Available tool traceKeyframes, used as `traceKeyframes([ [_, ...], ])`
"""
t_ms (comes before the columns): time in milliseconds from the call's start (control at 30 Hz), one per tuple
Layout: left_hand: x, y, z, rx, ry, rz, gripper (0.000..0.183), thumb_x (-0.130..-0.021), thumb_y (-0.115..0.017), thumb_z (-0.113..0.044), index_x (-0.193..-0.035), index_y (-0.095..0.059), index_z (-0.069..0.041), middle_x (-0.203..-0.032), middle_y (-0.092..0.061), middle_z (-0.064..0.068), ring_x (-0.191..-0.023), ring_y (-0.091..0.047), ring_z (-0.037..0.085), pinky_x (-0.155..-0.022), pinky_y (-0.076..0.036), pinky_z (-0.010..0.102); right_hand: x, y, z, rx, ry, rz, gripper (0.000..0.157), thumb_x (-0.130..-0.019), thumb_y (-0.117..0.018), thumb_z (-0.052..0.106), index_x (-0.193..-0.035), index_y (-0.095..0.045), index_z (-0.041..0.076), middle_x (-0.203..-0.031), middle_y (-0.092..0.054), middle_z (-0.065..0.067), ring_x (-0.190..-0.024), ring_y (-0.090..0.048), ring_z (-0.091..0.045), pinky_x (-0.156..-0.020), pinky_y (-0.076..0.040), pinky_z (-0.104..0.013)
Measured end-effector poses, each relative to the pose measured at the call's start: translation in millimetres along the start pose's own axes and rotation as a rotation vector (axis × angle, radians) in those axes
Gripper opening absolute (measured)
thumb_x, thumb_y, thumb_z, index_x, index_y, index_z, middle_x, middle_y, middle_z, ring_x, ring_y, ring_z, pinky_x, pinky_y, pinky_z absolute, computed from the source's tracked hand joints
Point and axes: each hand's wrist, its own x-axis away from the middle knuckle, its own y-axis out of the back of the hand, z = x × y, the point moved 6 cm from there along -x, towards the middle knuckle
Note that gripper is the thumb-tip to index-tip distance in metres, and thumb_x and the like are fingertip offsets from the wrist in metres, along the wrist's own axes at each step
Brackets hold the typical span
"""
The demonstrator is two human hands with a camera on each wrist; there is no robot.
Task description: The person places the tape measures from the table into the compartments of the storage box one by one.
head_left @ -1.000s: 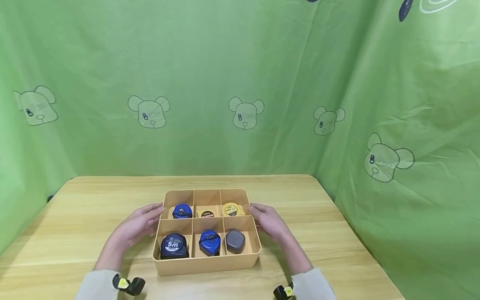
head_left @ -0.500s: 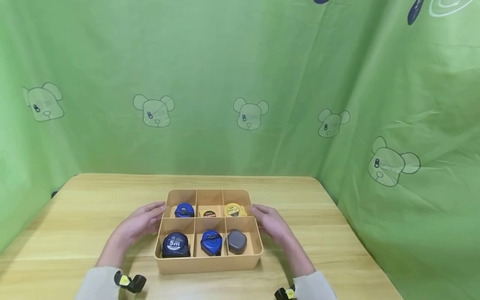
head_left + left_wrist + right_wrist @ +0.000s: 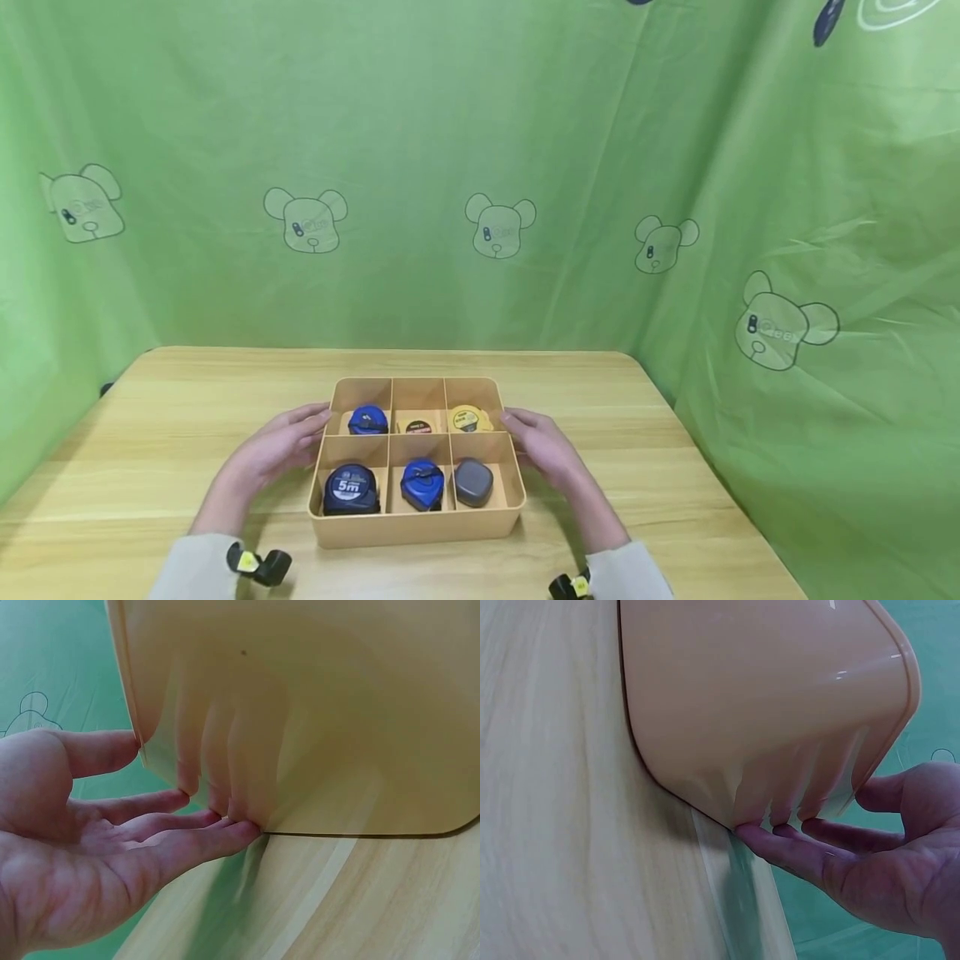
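Note:
A tan box (image 3: 420,529) with dividers sits on the table. My left hand (image 3: 273,446) touches its left side and my right hand (image 3: 542,446) its right side. Both wrist views show fairly straight fingers reaching the lower edge, with each thumb at the rim. In the front row are a dark blue tape measure (image 3: 351,490) marked 5m, a blue tape measure (image 3: 422,485) and a rounded grey case (image 3: 473,482). Behind them lie another blue tape measure (image 3: 367,419), a partly hidden yellowish item (image 3: 417,427) with a dark label, and a yellow tape measure (image 3: 469,418).
The wooden table (image 3: 195,392) extends around the box on every side. A green curtain (image 3: 405,125) with printed bear heads hangs behind it and along both sides. Black wrist cameras (image 3: 258,567) are strapped over the pale sleeves.
The whole view has shifted slightly with the head. The hands stay at the two sides of the box, and its contents keep their places.

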Motion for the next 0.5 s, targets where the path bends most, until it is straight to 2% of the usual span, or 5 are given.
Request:
traceKeyframes([
  [500, 0.7, -2.1, -3.5, -0.017, -0.007, 0.000, 0.067, -0.110, -0.042, -0.028, -0.158, -0.011, 0.009, -0.160, -0.026, 0.035, -0.147, -0.029, 0.051, -0.120, -0.028, 0.061, 4.9, 0.7, 4.9, 0.005, 0.004, -0.012, 0.053, -0.106, -0.052, 0.026, -0.145, -0.047, -0.009, -0.140, -0.057, -0.031, -0.123, -0.062, -0.045, -0.101, -0.056, -0.054],
])
